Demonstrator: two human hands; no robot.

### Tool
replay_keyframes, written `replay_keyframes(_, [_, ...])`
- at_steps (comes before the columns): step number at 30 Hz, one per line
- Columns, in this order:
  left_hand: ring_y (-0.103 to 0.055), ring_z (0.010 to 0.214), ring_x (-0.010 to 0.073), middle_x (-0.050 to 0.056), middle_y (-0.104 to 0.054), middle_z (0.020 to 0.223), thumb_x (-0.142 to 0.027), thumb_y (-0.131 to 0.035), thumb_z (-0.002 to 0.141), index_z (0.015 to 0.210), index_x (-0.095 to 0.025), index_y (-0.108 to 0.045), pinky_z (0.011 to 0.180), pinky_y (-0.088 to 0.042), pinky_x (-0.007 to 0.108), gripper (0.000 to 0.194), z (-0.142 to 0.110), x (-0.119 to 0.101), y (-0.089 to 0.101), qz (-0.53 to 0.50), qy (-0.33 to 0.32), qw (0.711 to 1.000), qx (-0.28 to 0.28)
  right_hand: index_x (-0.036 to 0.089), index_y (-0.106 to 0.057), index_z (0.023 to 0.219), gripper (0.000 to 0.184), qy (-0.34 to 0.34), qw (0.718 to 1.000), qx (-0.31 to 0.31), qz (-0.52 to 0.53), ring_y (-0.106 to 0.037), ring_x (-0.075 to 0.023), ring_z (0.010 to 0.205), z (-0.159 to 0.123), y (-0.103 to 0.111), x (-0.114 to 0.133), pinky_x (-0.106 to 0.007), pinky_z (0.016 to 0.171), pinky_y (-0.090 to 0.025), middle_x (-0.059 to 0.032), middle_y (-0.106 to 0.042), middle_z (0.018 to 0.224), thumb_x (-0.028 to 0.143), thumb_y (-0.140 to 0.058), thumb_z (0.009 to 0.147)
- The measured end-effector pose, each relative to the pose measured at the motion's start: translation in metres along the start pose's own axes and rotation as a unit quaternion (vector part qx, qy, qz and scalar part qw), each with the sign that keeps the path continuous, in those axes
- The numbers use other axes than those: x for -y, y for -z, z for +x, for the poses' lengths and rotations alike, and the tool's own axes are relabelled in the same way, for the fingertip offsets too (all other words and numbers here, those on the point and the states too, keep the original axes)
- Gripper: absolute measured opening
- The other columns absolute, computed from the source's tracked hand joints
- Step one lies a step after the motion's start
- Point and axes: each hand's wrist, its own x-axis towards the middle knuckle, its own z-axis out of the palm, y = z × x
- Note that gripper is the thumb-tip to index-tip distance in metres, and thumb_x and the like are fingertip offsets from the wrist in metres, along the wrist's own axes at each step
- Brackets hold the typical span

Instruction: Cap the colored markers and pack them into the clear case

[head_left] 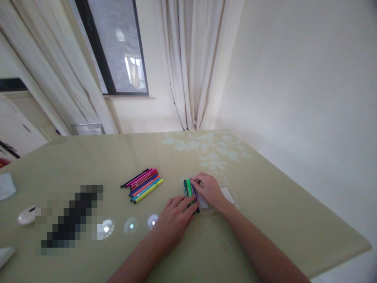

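A clear plastic case [209, 210] lies unfolded on the table. In its left part several felt-tip pens [189, 186] are side by side: dark green, bright green and dark purple. My left hand [176, 216] reaches in from the left, its fingers stretched across the lower halves of these pens and touching them. At their upper ends my right hand [209, 188] is closed, thumb and forefinger pinched at the top of the purple pen. A dark reddish tip shows under the right fingers; the rest of it is hidden.
A loose row of pens [144, 184] in black, pink, red, blue and yellow lies to the left. Further left are a pixelated dark object [72, 218], a white mouse [27, 215] and a pale cloth [7, 186]. The glossy table [265, 236] ends along the right wall.
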Motion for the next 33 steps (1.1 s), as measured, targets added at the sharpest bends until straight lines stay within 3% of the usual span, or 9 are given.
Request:
replay_keyframes(10, [-0.057,0.123,0.0264,0.005,-0.066,0.138,-0.02,-0.059,0.098,0.133,-0.031,-0.063,0.105,-0.048,0.047,0.036,0.003,-0.005,0.008,-0.038,0.007,0.999,0.005,0.021,-0.076,0.079,0.023,0.006,0.999,0.028,-0.041,-0.065,-0.0185,0.081,-0.002,0.002,0.005,-0.029,0.077,-0.046,-0.0043,-0.072,0.082,0.024,-0.063,0.097])
replay_keyframes(14, [-0.059,0.12,0.0236,0.007,-0.066,0.135,-0.03,-0.054,0.103,0.138,-0.028,-0.059,0.104,-0.048,0.042,0.036,0.004,0.007,0.013,-0.064,0.007,0.997,-0.03,0.02,-0.075,0.079,0.021,0.008,0.999,0.022,-0.043,-0.065,-0.0186,0.081,-0.002,0.003,0.004,-0.03,0.077,-0.046,-0.0045,-0.072,0.083,0.024,-0.064,0.097])
replay_keyframes(16, [-0.061,0.113,0.0233,0.008,-0.069,0.124,-0.03,-0.048,0.105,0.128,-0.024,-0.064,0.1,-0.05,0.04,0.029,0.004,0.022,0.02,-0.045,0.072,0.993,-0.077,0.02,-0.075,0.081,0.02,0.009,0.999,0.017,-0.041,-0.065,-0.0188,0.081,-0.001,0.004,0.002,-0.03,0.078,-0.046,-0.0047,-0.072,0.084,0.024,-0.064,0.097])
replay_keyframes(19, [-0.061,0.106,0.0283,0.011,-0.068,0.11,-0.025,-0.046,0.103,0.11,-0.02,-0.069,0.094,-0.049,0.043,0.025,-0.001,0.047,0.034,0.073,0.23,0.963,-0.119,0.02,-0.076,0.087,0.016,0.007,1.0,-0.004,-0.026,-0.066,-0.0189,0.083,0.0,0.005,0.001,-0.031,0.08,-0.047,-0.005,-0.073,0.088,0.024,-0.064,0.097])
replay_keyframes(21, [-0.06,0.108,0.0318,0.013,-0.066,0.112,-0.024,-0.051,0.1,0.113,-0.018,-0.068,0.093,-0.049,0.045,0.023,-0.006,0.06,0.041,0.146,0.292,0.94,-0.101,0.02,-0.076,0.088,0.015,0.001,1.0,-0.022,-0.012,-0.066,-0.019,0.083,0.001,0.006,0.0,-0.031,0.081,-0.047,-0.0049,-0.073,0.088,0.024,-0.063,0.096])
replay_keyframes(24, [-0.059,0.108,0.0333,0.015,-0.064,0.113,-0.027,-0.055,0.098,0.11,-0.015,-0.067,0.092,-0.049,0.045,0.02,-0.012,0.07,0.045,0.186,0.326,0.925,-0.054,0.02,-0.075,0.087,0.015,-0.009,0.999,-0.052,-0.002,-0.066,-0.0195,0.083,0.002,0.008,-0.001,-0.032,0.081,-0.048,-0.0049,-0.073,0.086,0.022,-0.063,0.096])
replay_keyframes(29, [-0.059,0.106,0.0326,0.013,-0.065,0.107,-0.027,-0.054,0.098,0.097,-0.017,-0.064,0.091,-0.049,0.045,0.015,-0.009,0.069,0.035,0.137,0.306,0.942,-0.03,0.019,-0.074,0.087,0.017,-0.006,0.996,-0.091,0.022,-0.065,-0.0188,0.081,0.002,0.012,0.0,-0.032,0.08,-0.047,-0.0051,-0.072,0.086,0.024,-0.061,0.097])
replay_keyframes(33, [-0.063,0.094,0.0286,0.008,-0.066,0.094,-0.029,-0.052,0.099,0.091,-0.02,-0.058,0.084,-0.05,0.041,0.014,0.0,0.059,0.025,-0.024,0.284,0.956,-0.074,0.019,-0.075,0.087,0.024,0.009,0.995,-0.058,0.079,-0.065,-0.0189,0.081,-0.001,0.01,0.009,-0.032,0.079,-0.048,-0.0057,-0.073,0.085,0.033,-0.059,0.1])
